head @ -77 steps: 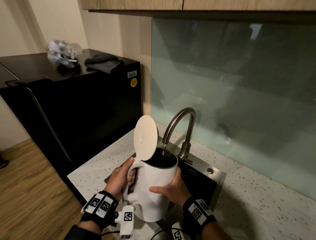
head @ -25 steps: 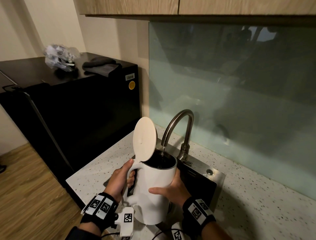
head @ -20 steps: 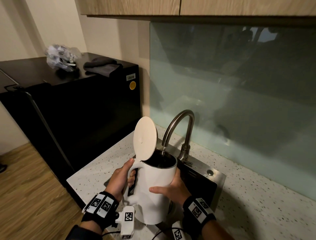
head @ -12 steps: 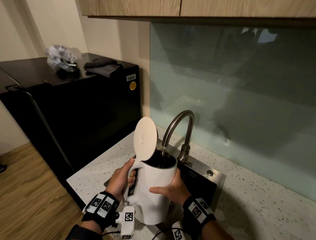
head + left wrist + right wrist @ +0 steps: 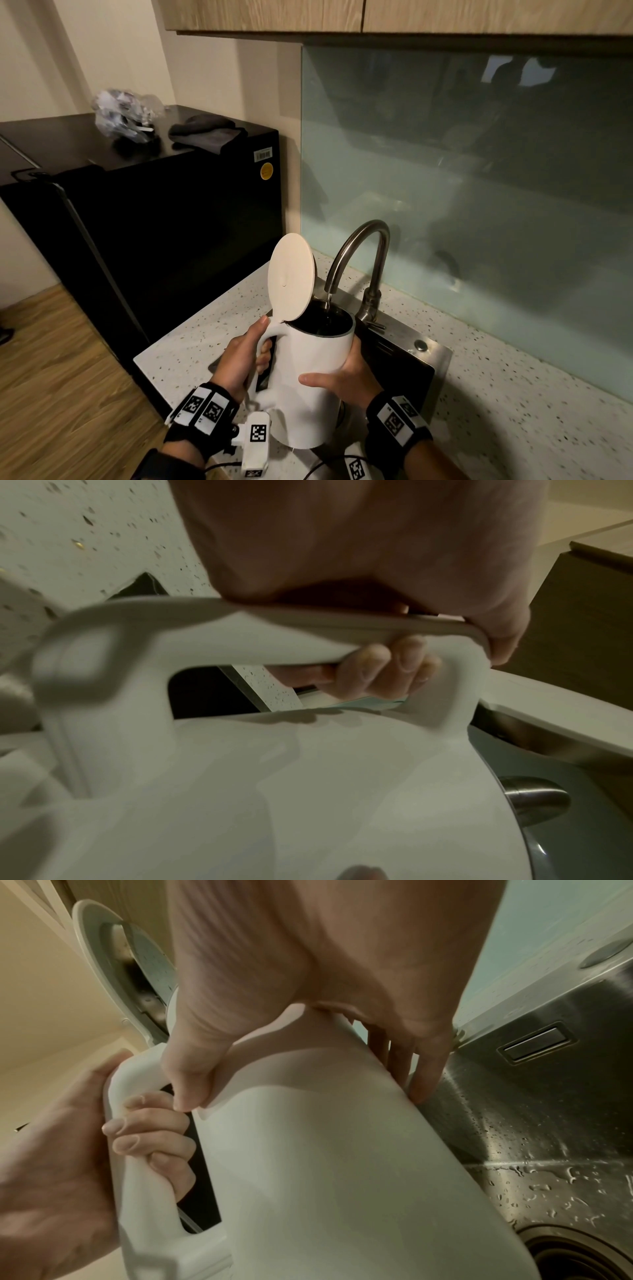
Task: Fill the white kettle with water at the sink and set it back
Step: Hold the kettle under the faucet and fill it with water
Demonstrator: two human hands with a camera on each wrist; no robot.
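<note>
The white kettle (image 5: pixel 308 377) hangs over the steel sink (image 5: pixel 433 349), its round lid (image 5: pixel 291 277) standing open. A thin stream of water (image 5: pixel 328 301) runs from the curved faucet (image 5: pixel 356 246) into its dark mouth. My left hand (image 5: pixel 239 359) grips the handle (image 5: pixel 308 631), fingers (image 5: pixel 387 666) curled through the loop. My right hand (image 5: pixel 342 380) holds the kettle's body (image 5: pixel 342 1164), thumb (image 5: pixel 188 1069) across the near side and fingers round the far side. The water level inside is hidden.
A black fridge (image 5: pixel 154 222) stands left of the speckled counter (image 5: pixel 513 411), with a plastic bag (image 5: pixel 123 116) and a dark cloth (image 5: pixel 205 133) on top. A glass backsplash (image 5: pixel 479 188) rises behind the faucet. Wooden cupboards (image 5: pixel 342 13) hang overhead. The wet sink wall (image 5: pixel 548 1110) is close to my right fingers.
</note>
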